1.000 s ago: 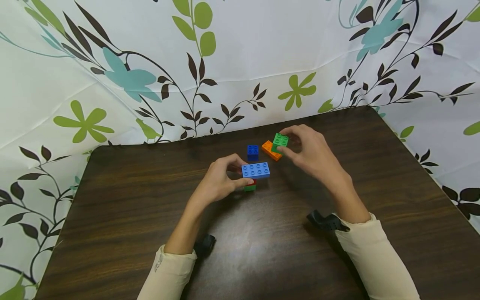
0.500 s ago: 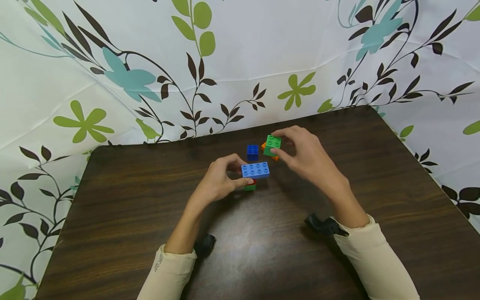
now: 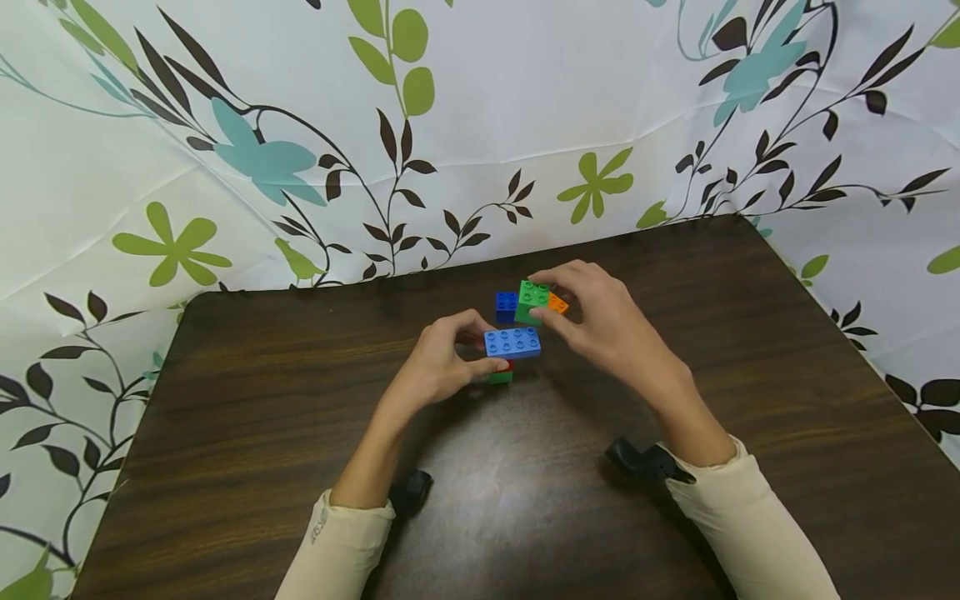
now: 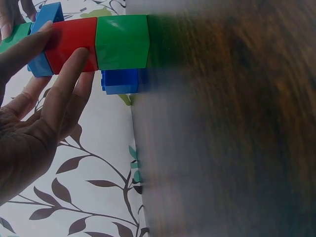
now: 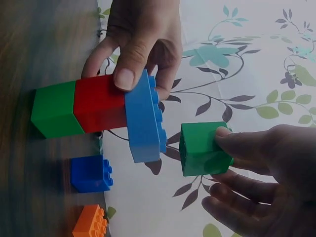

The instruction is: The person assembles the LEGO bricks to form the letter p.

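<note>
A stack of toy building bricks stands on the dark table, with a green brick (image 5: 57, 111) at the bottom, a red brick (image 5: 101, 106) in the middle and a long light blue brick (image 3: 512, 342) across the top. My left hand (image 3: 442, 358) pinches the stack around the red brick, its thumb tip near the light blue one. Between the thumb and fingers of my right hand (image 3: 618, 325) is a second green brick (image 5: 197, 153), studs up. In the right wrist view a gap separates it from the studs of the light blue brick.
Behind the stack, a dark blue brick (image 3: 506, 307) sits on the table (image 3: 300, 400). An orange brick (image 3: 557, 303) lies to its right, partly hidden by the held green brick. A leaf-patterned cloth (image 3: 480, 125) hangs along the table's back edge.
My right hand has carried the green brick leftward and slightly toward me, from over the orange brick to just behind the light blue one. My left hand stays on the stack.
</note>
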The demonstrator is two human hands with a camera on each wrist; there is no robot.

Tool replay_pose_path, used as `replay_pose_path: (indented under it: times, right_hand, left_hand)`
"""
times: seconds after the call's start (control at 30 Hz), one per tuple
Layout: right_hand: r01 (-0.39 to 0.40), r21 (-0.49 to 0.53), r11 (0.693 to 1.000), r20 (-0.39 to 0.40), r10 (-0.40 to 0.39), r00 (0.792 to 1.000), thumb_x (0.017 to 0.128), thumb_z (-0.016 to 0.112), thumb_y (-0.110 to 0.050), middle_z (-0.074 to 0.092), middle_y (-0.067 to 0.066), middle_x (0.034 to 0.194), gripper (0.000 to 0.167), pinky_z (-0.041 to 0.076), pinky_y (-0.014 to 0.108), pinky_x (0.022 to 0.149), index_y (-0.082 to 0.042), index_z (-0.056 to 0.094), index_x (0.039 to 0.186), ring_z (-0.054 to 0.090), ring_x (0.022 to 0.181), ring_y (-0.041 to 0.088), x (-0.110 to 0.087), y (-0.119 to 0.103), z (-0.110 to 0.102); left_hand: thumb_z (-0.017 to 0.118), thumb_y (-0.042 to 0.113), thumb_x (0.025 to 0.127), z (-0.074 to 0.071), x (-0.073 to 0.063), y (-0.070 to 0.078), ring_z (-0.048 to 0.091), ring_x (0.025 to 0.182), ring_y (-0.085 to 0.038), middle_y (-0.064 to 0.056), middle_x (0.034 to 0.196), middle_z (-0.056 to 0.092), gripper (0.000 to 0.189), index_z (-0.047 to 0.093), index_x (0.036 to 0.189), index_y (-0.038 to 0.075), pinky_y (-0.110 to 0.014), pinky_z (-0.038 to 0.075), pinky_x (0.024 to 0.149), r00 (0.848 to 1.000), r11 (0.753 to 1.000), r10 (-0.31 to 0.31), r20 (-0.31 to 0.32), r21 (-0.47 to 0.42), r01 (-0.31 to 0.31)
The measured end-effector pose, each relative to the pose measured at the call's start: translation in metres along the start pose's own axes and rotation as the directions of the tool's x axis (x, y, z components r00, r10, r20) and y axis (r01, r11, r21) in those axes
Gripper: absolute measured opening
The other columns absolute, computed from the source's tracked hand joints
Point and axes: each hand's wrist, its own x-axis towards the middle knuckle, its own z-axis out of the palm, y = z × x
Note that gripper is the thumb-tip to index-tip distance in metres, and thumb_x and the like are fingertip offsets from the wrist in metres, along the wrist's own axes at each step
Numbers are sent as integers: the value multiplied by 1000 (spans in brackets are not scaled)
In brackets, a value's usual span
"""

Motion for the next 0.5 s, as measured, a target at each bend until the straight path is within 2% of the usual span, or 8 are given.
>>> replay_pose_path:
  times: [0.23,0.4,0.5]
  right_hand:
    - [25,6,1000,48,-26,999,96,83,-16,70,14,134,45,54,53,108,-4,70,137,63,126,35,2,-5,9]
    - [46,13,999,63,-47,997,96,83,-17,71,13,133,45,54,52,105,-5,70,137,63,124,34,1,-9,14]
    - [70,16,997,61,-71,996,95,84,-17,71,12,130,44,55,49,99,-5,70,136,64,117,32,0,-11,16]
  left_hand:
    - [92,16,87,-1,0,0,75,115,-35,-12,114,78,32,70,109,10,-54,59,102,1000,1000,9,5,-9,-9]
    - [92,15,87,0,1,-1,75,114,-35,-12,113,78,32,70,108,9,-54,59,103,1000,1000,13,3,-12,-13]
    - [92,16,86,0,2,-2,76,113,-34,-12,112,79,32,70,107,9,-54,59,103,1000,1000,16,-1,-6,-16]
